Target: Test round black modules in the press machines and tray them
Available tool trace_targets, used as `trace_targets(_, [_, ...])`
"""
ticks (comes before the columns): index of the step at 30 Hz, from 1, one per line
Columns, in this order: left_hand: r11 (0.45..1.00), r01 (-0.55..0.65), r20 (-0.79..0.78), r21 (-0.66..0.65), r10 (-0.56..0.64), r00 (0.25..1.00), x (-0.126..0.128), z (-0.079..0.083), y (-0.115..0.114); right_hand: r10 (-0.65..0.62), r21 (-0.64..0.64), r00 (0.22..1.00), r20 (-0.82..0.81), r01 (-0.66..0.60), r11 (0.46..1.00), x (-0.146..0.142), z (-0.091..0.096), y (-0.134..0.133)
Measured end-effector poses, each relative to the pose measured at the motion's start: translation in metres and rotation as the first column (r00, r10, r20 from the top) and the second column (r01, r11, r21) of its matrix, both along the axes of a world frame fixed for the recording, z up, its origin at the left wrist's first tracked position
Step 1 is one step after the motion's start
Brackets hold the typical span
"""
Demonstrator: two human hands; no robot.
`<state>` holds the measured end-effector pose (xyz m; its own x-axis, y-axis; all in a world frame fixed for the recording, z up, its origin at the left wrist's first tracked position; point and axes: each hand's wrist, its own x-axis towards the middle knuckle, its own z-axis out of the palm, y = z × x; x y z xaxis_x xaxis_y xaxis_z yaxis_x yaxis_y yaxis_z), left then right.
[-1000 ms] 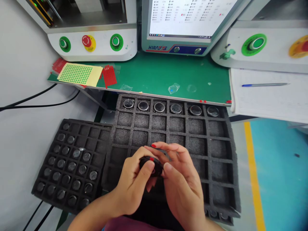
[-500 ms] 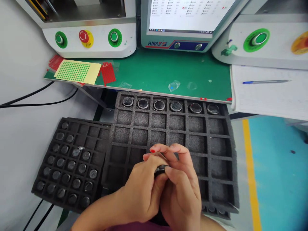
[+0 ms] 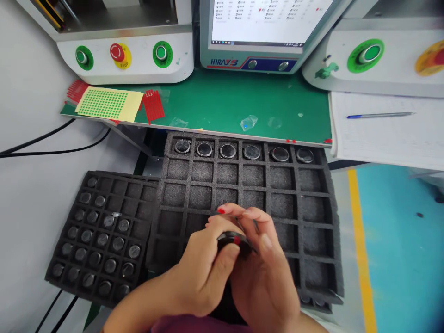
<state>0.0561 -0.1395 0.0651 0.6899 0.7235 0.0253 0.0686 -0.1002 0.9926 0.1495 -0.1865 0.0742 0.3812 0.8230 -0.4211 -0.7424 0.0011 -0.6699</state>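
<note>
My left hand (image 3: 204, 268) is closed around a round black watch-like part (image 3: 228, 237), its thumb pressed on the near side. A small red strip shows on the part's edge. My right hand (image 3: 267, 273) cups the part from the right, fingers curled behind it and thumb raised near its rim. The far side of the part is hidden by the fingers. Both hands are above the large grey foam tray (image 3: 201, 172). Round watch-like pieces (image 3: 228, 151) with shiny rims sit in that tray's far row.
A smaller black foam tray (image 3: 120, 187) with several round dark pieces lies at left. Behind is a green shelf (image 3: 208, 101) bearing a sheet of green dots (image 3: 102, 102) and red strips (image 3: 153, 105). A monitor (image 3: 256, 23), button panels (image 3: 138, 58) and a pen (image 3: 381, 115) on paper surround it.
The part has turned between my hands, so more of its dark side and a red strip now show. My right thumb has lifted from it and shifted right.
</note>
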Motion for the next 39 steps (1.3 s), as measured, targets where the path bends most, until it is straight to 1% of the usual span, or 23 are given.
trace_targets(1, [0.990,0.011,0.067,-0.139,-0.001,0.998,0.001,0.000,0.000,0.011,0.011,1.000,0.016,-0.012,1.000,0.002,0.000,-0.002])
trace_targets(2, [0.962,0.030,0.141,-0.272,0.009,0.990,0.002,0.000,-0.001,0.020,0.021,0.999,0.036,-0.020,1.000,0.004,0.001,-0.003])
trace_targets(3, [0.920,0.057,0.213,-0.388,0.030,0.977,0.004,0.000,-0.001,0.034,0.030,0.998,0.055,-0.036,0.999,0.006,0.001,-0.004])
trace_targets(4, [0.874,0.080,0.272,-0.479,0.062,0.960,0.005,0.000,-0.002,0.053,0.043,0.996,0.071,-0.056,0.997,0.007,0.001,-0.005])
trace_targets(6, [0.794,0.111,0.345,-0.598,0.129,0.930,0.009,-0.001,-0.004,0.102,0.078,0.991,0.084,-0.109,0.991,0.009,0.000,-0.007])
trace_targets(8, [0.737,0.147,0.390,-0.660,0.169,0.905,0.011,-0.002,-0.005,0.131,0.114,0.988,0.081,-0.140,0.984,0.009,0.000,-0.008])
trace_targets(10, [0.683,0.187,0.420,-0.706,0.191,0.887,0.012,-0.002,-0.007,0.132,0.134,0.988,0.076,-0.141,0.981,0.008,0.000,-0.009])
trace_targets(12, [0.653,0.214,0.435,-0.726,0.195,0.879,0.012,-0.002,-0.007,0.132,0.137,0.989,0.065,-0.140,0.981,0.006,0.003,-0.011])
trace_targets(14, [0.653,0.221,0.434,-0.724,0.183,0.882,0.011,-0.001,-0.008,0.123,0.123,0.991,0.049,-0.128,0.984,0.004,0.006,-0.012])
trace_targets(16, [0.665,0.224,0.432,-0.713,0.165,0.887,0.009,0.001,-0.008,0.110,0.101,0.993,0.035,-0.113,0.988,0.002,0.009,-0.013])
trace_targets(18, [0.694,0.205,0.415,-0.690,0.147,0.898,0.008,0.003,-0.008,0.095,0.089,0.995,0.031,-0.097,0.991,0.002,0.011,-0.011])
trace_targets(19, [0.722,0.183,0.392,-0.668,0.132,0.910,0.007,0.004,-0.008,0.094,0.086,0.995,0.037,-0.097,0.992,0.003,0.011,-0.010])
trace_targets(21, [0.807,0.127,0.322,-0.577,0.082,0.943,0.005,0.007,-0.007,0.111,0.088,0.992,0.058,-0.116,0.989,0.005,0.010,-0.009])
trace_targets(23, [0.910,0.080,0.227,-0.407,0.016,0.974,0.002,0.008,-0.005,0.122,0.096,0.990,0.071,-0.129,0.987,0.007,0.008,-0.008])
trace_targets(24, [0.950,0.072,0.186,-0.303,-0.016,0.983,0.000,0.008,-0.004,0.121,0.101,0.990,0.068,-0.127,0.987,0.008,0.008,-0.008])
trace_targets(25, [0.978,0.072,0.149,-0.196,-0.043,0.988,-0.001,0.007,-0.002,0.117,0.107,0.991,0.061,-0.123,0.987,0.009,0.007,-0.009])
trace_targets(27, [0.998,0.064,0.091,-0.003,-0.063,0.994,-0.002,0.005,-0.001,0.132,0.118,0.990,0.049,-0.137,0.984,0.011,0.007,-0.010])
trace_targets(29, [0.987,0.057,0.060,0.149,-0.067,0.996,-0.002,0.001,0.000,0.165,0.130,0.985,0.052,-0.170,0.977,0.012,0.006,-0.010])
trace_targets(31, [0.958,0.044,0.022,0.283,-0.052,0.998,-0.001,-0.002,-0.001,0.154,0.120,0.987,0.048,-0.158,0.980,0.013,0.006,-0.009])
trace_targets(33, [0.915,0.040,-0.045,0.402,-0.024,0.999,0.001,-0.003,-0.003,0.092,0.102,0.994,0.052,-0.097,0.990,0.011,0.005,-0.006])
trace_targets(35, [0.858,0.023,-0.094,0.513,0.030,0.995,0.004,-0.001,-0.003,0.031,0.093,0.997,0.064,-0.037,0.995,0.008,0.004,-0.003])
trace_targets(37, [0.808,0.033,-0.126,0.588,0.051,0.991,0.007,0.001,-0.002,-0.025,0.102,0.996,0.080,0.017,0.995,0.003,0.001,-0.001])
trace_targets(39, [0.774,0.057,-0.156,0.631,0.055,0.986,0.009,0.004,0.001,-0.101,0.114,0.990,0.096,0.090,0.989,-0.003,-0.001,0.001])
